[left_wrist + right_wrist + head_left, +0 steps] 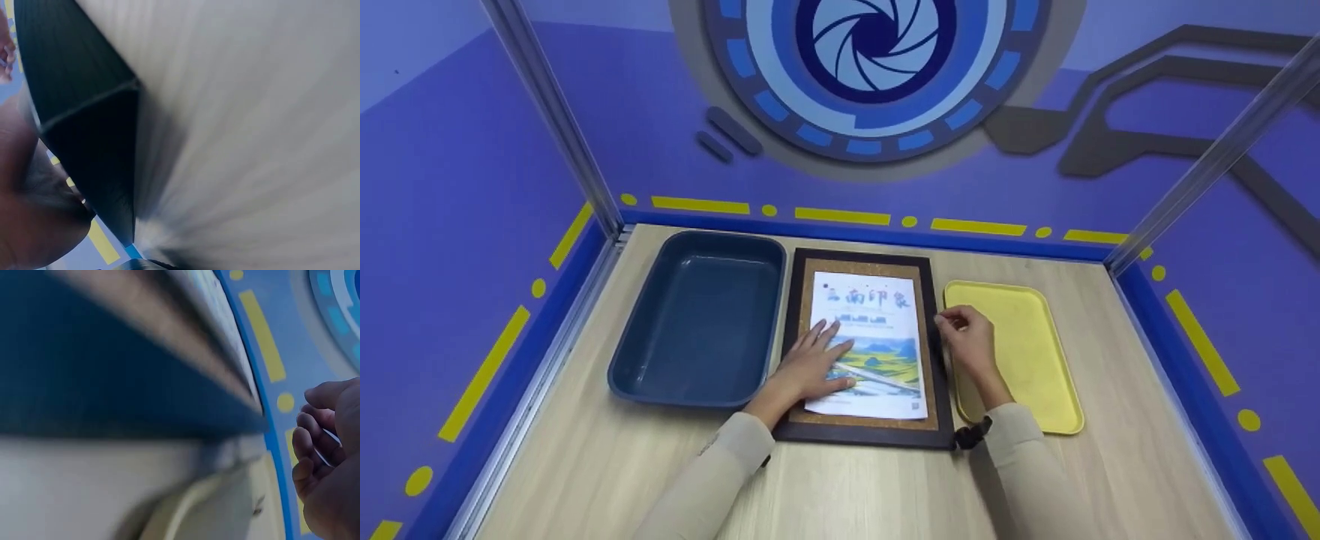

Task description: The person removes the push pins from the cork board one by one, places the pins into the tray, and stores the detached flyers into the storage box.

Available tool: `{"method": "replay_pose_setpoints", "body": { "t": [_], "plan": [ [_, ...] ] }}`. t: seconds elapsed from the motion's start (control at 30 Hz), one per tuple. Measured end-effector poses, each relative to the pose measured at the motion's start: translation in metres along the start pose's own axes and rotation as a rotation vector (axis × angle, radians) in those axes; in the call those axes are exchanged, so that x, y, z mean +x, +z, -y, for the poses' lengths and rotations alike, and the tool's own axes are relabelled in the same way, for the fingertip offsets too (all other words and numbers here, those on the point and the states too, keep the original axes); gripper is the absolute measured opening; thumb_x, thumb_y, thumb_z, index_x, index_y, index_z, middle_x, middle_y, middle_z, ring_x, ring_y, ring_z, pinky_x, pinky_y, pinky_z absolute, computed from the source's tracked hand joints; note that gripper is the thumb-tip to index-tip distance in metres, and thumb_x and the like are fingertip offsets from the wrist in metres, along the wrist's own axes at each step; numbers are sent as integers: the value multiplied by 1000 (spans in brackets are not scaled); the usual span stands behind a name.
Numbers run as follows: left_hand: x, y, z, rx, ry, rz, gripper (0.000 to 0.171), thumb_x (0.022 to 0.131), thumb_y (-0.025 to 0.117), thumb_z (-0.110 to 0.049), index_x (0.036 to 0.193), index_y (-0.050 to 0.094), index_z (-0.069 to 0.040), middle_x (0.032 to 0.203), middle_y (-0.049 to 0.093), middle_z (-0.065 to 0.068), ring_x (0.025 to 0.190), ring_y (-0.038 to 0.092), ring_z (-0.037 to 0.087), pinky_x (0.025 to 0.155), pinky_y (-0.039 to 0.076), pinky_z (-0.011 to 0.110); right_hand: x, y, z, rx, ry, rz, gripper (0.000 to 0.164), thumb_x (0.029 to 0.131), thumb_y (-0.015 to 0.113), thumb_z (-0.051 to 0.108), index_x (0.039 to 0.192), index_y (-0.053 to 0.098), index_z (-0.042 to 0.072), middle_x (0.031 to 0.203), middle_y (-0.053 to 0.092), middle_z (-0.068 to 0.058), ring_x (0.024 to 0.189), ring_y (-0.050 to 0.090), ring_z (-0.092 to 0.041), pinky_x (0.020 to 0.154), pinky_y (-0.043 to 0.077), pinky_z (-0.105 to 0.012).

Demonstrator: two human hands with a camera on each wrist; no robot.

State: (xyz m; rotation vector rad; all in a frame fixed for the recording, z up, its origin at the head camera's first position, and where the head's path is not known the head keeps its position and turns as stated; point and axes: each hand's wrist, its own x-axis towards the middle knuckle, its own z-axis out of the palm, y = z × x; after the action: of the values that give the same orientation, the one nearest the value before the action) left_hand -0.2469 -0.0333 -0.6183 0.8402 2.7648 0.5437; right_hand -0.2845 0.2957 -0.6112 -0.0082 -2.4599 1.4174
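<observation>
A printed poster (pixel 881 356) with a landscape picture and large characters lies on a dark-framed cork board (pixel 870 437). Near the poster's upper left corner shows a small dark dot (pixel 825 286). My left hand (pixel 810 367) rests spread on the poster's left side, its wrist over the frame's left edge. Beside the frame's right edge, my right hand (pixel 971 341) is raised above the yellow tray, fingers curled and thumb close to the index finger. No object shows between these fingertips (pixel 304 413).
A deep dark blue tray (pixel 697 322) stands left of the board. At the right lies a shallow yellow tray (pixel 1035 352), and a small dark thing (pixel 257 506) shows on it in the right wrist view. Patterned blue walls and metal posts enclose the wooden table (pixel 840 491).
</observation>
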Motion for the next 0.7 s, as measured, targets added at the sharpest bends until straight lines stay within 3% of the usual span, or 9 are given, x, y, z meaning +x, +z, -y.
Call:
{"method": "replay_pose_setpoints", "body": {
  "t": [0.27, 0.5, 0.7],
  "plan": [
    [-1, -4, -1, 15, -7, 10, 75, 103, 62, -56, 165, 41, -19, 177, 15, 15, 162, 9, 39, 128, 16, 58, 4, 39, 25, 27, -78, 111, 7, 95, 78, 9, 101, 78, 4, 93, 72, -7, 84, 63, -18, 72, 51, -24],
    [2, -1, 0, 39, -15, 3, 77, 101, 63, -60, 164, 43, -21, 177, 17, 13, 162, 11, 39, 128, 18, 57, 12, 70, 35, 46, -193, 173, 5, 93, 80, 5, 97, 78, 2, 87, 71, -6, 78, 64, -16, 70, 50, -24],
    [4, 2, 1, 70, -31, -7, 78, 99, 63, -65, 164, 44, -25, 177, 18, 10, 163, 12, 36, 128, 19, 55, 13, 89, 32, 33, -149, 263, 5, 94, 80, 8, 98, 79, 5, 85, 70, -1, 78, 64, -14, 71, 52, -25]
  ]
}}
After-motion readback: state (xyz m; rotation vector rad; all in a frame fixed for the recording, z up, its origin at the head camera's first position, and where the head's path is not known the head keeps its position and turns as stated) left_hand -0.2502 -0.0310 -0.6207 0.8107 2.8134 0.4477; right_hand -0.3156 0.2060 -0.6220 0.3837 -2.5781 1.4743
